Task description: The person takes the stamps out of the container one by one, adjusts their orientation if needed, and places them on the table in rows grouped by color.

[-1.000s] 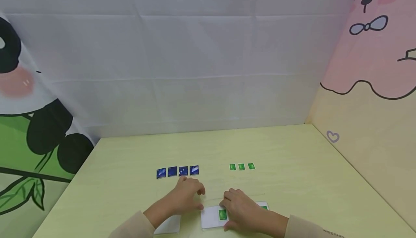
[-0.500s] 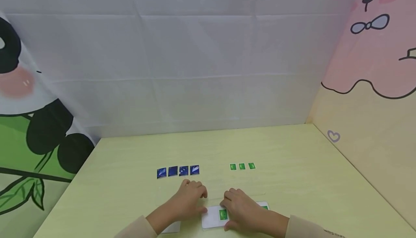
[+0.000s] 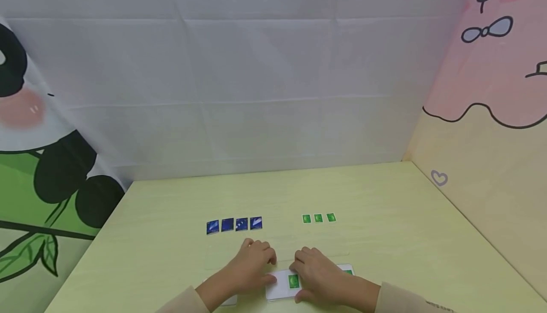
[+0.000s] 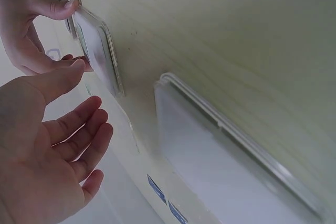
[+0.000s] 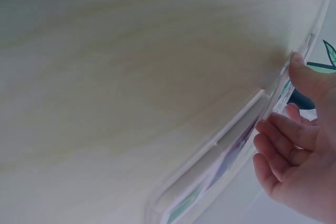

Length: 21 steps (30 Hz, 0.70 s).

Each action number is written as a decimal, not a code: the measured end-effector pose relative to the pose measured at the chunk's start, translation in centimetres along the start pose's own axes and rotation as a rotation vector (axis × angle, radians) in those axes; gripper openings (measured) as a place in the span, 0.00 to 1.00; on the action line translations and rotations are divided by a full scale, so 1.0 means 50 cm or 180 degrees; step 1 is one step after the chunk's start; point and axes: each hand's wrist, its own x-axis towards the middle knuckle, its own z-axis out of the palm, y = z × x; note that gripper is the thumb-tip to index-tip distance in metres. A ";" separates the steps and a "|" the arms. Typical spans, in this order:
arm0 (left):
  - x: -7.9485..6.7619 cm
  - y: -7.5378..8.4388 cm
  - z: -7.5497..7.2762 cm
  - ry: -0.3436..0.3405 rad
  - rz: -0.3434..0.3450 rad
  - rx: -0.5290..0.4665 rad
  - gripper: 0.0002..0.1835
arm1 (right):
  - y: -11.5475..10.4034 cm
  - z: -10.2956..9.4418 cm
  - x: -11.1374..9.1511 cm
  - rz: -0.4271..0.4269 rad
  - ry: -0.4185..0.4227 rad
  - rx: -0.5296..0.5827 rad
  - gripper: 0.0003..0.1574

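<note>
My right hand [image 3: 318, 277] holds a white card stack [image 3: 279, 284] with a green square on its face. The thumb grips its near edge and the fingers its far edge; in the left wrist view the stack [image 4: 100, 51] has a clear rim. To its left, my left hand [image 3: 252, 266] has loosely bent fingers and holds nothing. In the head view its thumb lies at the stack's left end; whether it touches cannot be told. A second white, clear-rimmed block [image 4: 199, 156] lies below the left hand, mostly hidden by the arm in the head view.
A row of several small blue cards [image 3: 234, 225] lies farther back on the yellow table [image 3: 171, 199]. Three small green cards [image 3: 318, 218] lie to their right. Right of the right hand, another clear-rimmed case [image 5: 210, 166] shows coloured pictures. A white cloth [image 3: 256, 90] hangs behind.
My left hand has moved right and slightly nearer to me, toward the stack's left end. The right hand keeps its hold on the white card stack.
</note>
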 end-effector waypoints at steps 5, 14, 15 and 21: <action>0.000 0.005 0.001 -0.0001 0.0032 -0.0001 0.12 | 0.002 0.003 0.000 -0.0080 0.0119 -0.0053 0.33; 0.000 0.007 0.004 -0.0017 0.0085 -0.0012 0.12 | 0.002 0.002 0.000 -0.0035 0.0077 -0.0016 0.33; 0.000 0.007 0.005 -0.0017 0.0089 -0.0017 0.12 | 0.001 0.002 0.000 -0.0024 0.0067 -0.0006 0.33; 0.005 0.007 0.016 -0.0085 0.0045 -0.0090 0.13 | 0.000 0.000 -0.001 -0.0005 0.0039 0.0011 0.33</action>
